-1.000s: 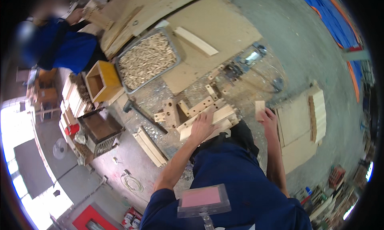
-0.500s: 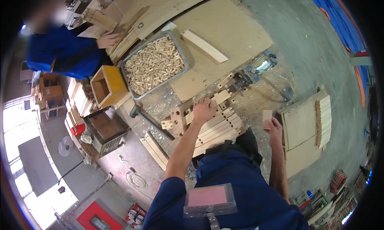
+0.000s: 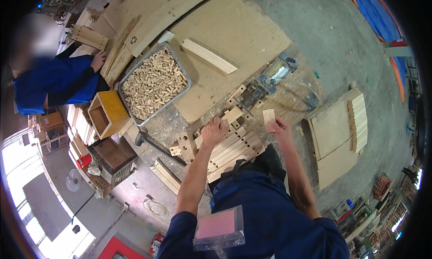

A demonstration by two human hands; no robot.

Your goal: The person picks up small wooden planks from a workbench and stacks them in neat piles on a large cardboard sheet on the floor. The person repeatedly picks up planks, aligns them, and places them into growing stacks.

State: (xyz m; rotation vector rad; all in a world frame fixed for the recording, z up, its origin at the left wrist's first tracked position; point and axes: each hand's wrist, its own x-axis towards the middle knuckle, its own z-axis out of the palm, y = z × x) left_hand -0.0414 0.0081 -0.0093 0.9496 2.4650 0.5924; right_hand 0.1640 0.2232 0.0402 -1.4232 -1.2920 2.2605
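My left hand (image 3: 213, 132) is closed over a pale wooden block (image 3: 232, 115) on the workbench, and the fingers cover its near end. To the right, my right hand (image 3: 281, 126) pinches a small flat wooden piece (image 3: 268, 119) above the bench edge. Several wooden slats (image 3: 231, 148) with dark round holes lie side by side just in front of my body. A thicker drilled block (image 3: 185, 146) rests left of my left hand. Beyond my hands is a metal device with a shiny cylinder (image 3: 276, 70), mounted on the bench.
A metal tray (image 3: 188, 84) full of wooden dowels stands at the far left, beside a yellow wooden box (image 3: 114, 111). A hammer (image 3: 159, 147) lies nearby. One loose slat (image 3: 209, 56) rests on brown board. Stacked strips (image 3: 357, 124) are on the right. A co-worker (image 3: 67, 85) stands at far left.
My right hand has moved left and inward with the small wooden piece, closer to the metal device. My left hand stays on the block. The whole view has shifted slightly.
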